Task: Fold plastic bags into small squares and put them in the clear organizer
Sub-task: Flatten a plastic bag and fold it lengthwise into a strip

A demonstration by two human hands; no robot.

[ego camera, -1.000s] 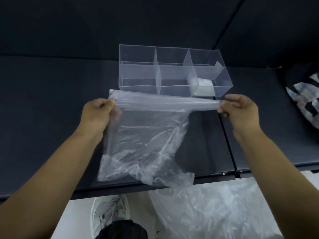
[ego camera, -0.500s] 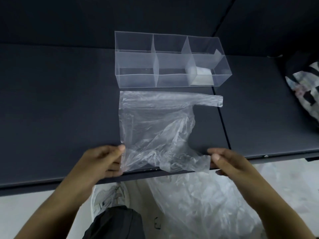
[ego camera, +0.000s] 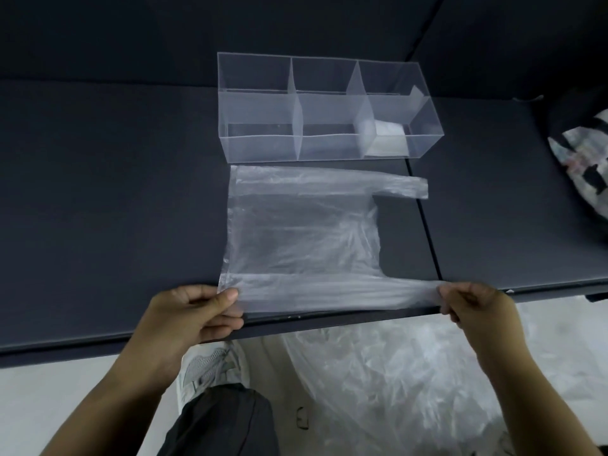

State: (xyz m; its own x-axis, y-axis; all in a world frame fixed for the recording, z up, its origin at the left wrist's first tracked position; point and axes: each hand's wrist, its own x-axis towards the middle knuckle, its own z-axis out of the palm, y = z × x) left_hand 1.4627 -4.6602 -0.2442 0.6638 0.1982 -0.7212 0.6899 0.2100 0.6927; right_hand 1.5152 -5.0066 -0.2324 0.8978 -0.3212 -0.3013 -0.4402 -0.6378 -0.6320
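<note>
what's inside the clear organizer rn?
In the clear organizer, a folded plastic square lies in the right compartment; the other two look empty. Its walls blur it: one bag or several, cannot tell.

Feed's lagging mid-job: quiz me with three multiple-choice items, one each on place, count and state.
1. Which compartment of the clear organizer holds the folded bag? A. left B. middle C. right
2. How many dividers split the organizer? A. one B. two C. four
3. How is the plastic bag on the table held? A. the left hand and right hand pinch its near edge B. only one hand holds it C. no hand touches it
Key: 1 C, the white square lies at the right end. 2 B, two panels make three compartments. 3 A, each hand pinches a near corner.
</note>
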